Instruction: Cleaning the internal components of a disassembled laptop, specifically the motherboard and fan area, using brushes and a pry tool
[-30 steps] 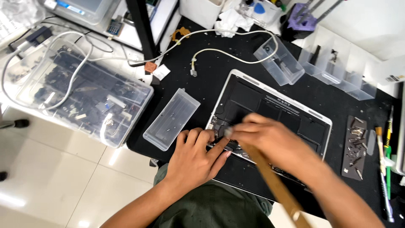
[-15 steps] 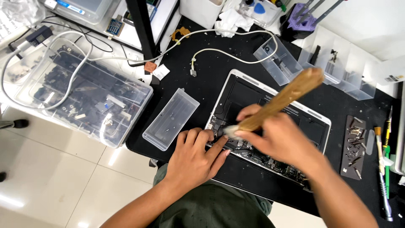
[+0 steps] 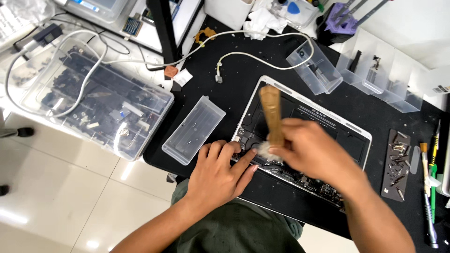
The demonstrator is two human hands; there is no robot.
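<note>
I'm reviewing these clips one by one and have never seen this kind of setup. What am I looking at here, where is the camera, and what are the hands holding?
There is no machine here: a person works with two bare hands, and the single camera sits on their head, looking down. On a black mat lies an opened laptop with its insides showing. The left hand rests on the laptop's near edge, fingers pressing beside the parts. The right hand has its grip on a brush with a wooden handle, bristles down on the laptop's insides. Around them lie a clear lid, a big clear box of dark parts, a white cable, small clear bins and a tray of screws.
</note>
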